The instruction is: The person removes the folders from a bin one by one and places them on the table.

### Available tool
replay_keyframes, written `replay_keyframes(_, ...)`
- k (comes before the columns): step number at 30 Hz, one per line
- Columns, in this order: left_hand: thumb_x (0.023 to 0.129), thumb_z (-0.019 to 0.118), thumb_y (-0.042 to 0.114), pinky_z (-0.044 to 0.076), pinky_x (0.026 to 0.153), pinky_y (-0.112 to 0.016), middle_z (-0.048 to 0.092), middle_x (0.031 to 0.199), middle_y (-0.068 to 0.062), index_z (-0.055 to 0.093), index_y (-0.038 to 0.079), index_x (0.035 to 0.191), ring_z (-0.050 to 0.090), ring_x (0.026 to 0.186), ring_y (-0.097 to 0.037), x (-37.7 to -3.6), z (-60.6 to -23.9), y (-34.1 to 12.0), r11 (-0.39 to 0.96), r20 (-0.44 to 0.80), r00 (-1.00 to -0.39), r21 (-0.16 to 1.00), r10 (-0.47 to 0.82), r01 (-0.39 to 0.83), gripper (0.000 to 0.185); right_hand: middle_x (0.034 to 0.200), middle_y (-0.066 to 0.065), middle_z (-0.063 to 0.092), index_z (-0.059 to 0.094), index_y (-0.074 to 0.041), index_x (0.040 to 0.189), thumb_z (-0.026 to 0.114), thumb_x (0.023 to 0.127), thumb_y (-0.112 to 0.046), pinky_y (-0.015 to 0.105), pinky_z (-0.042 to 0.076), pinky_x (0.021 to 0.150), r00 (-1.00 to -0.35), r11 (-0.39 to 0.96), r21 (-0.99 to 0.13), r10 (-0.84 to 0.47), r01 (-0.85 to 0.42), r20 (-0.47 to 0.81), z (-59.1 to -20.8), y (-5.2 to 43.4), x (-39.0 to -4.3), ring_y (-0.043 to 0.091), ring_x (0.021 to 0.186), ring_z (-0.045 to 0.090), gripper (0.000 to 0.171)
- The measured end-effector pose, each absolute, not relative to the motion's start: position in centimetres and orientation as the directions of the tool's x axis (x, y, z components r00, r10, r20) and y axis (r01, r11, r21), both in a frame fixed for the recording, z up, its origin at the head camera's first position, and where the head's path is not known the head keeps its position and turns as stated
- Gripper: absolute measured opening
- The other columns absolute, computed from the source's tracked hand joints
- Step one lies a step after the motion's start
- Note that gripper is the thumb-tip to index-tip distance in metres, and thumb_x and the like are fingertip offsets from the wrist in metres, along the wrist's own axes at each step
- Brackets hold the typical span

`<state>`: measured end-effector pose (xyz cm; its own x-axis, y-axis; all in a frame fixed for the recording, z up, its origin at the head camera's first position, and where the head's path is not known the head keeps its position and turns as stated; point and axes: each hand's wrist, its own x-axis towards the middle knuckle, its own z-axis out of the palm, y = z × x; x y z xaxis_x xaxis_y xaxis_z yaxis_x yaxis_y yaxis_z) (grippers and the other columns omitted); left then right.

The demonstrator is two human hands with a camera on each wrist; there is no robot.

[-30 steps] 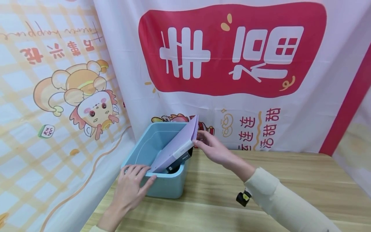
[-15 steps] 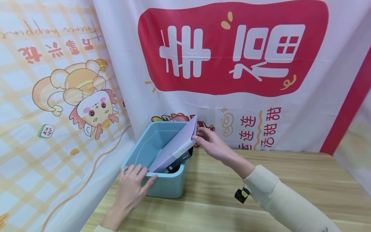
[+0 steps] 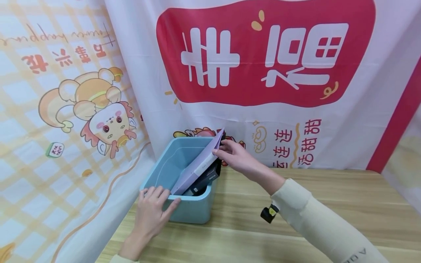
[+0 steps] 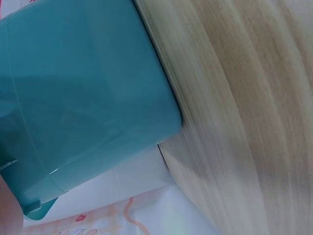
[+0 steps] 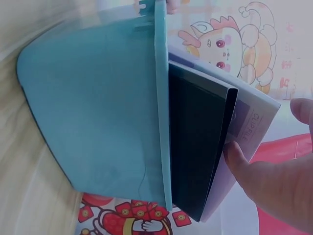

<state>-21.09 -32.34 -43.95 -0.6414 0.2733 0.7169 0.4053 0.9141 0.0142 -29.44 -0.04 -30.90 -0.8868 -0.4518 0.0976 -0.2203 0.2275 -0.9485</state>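
A light blue plastic bin (image 3: 192, 214) stands on the wooden table with two file folders leaning inside. The purple clip file (image 3: 195, 168) lies on the left and the black file folder (image 3: 206, 179) on the right, both slanting above the rim. My left hand (image 3: 148, 213) holds the near rim, fingers hooked over it. My right hand (image 3: 235, 155) is at the upper end of the files. In the right wrist view, one fingertip (image 5: 235, 152) presses the purple file's side facing the black one. The thumb (image 5: 301, 108) stands apart, just above its corner.
The wooden table (image 3: 296, 208) extends to the right of the bin. Behind it hangs a white printed cloth (image 3: 250, 113) with a red panel, and a checked cloth (image 3: 82, 146) covers the left side. A small black device (image 3: 269, 213) hangs at the right cuff.
My right hand has shifted slightly left over the purple file. The purple file has come away from the black one, so more of the black folder shows. The left hand stays on the rim.
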Motion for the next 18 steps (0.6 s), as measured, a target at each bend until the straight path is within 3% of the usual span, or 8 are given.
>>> replay_keyframes(7,0.095,0.063,0.051,0.038,0.09,-0.053,0.057,0.085,0.004,0.063,0.019,0.089,0.052,0.08,-0.021,-21.1,-43.9,-32.2,0.914,0.718,-0.64,0.016,0.272,0.406,0.033,0.154,0.014,0.046,0.03,-0.007,0.158,0.062,0.101,-0.044,0.047,0.045,0.109,-0.886,0.175,-0.974,-0.461,-0.146,0.05,-30.4,-0.4,-29.6,0.03,0.134,0.055,0.074)
replay_keyframes(14,0.095,0.064,0.05,0.038,0.09,-0.052,0.056,0.085,0.004,0.063,0.019,0.088,0.052,0.08,-0.021,-21.1,-43.9,-32.3,0.915,0.716,-0.644,0.02,0.269,0.404,0.032,0.159,0.016,0.036,0.024,-0.003,0.159,0.06,0.104,-0.037,0.049,0.037,0.115,-0.879,0.069,-0.997,-0.476,-0.046,0.008,-30.1,-0.9,-29.8,0.03,0.139,0.051,0.074)
replay_keyframes(18,0.095,0.064,0.051,0.037,0.09,-0.052,0.057,0.085,0.004,0.063,0.019,0.088,0.053,0.081,-0.021,-21.0,-43.9,-32.3,0.916,0.719,-0.643,0.021,0.265,0.401,0.032,0.156,0.017,0.038,0.025,-0.002,0.157,0.059,0.105,-0.034,0.048,0.038,0.114,-0.879,0.023,-1.0,-0.478,-0.016,0.003,-30.1,-1.2,-29.8,0.03,0.138,0.052,0.071)
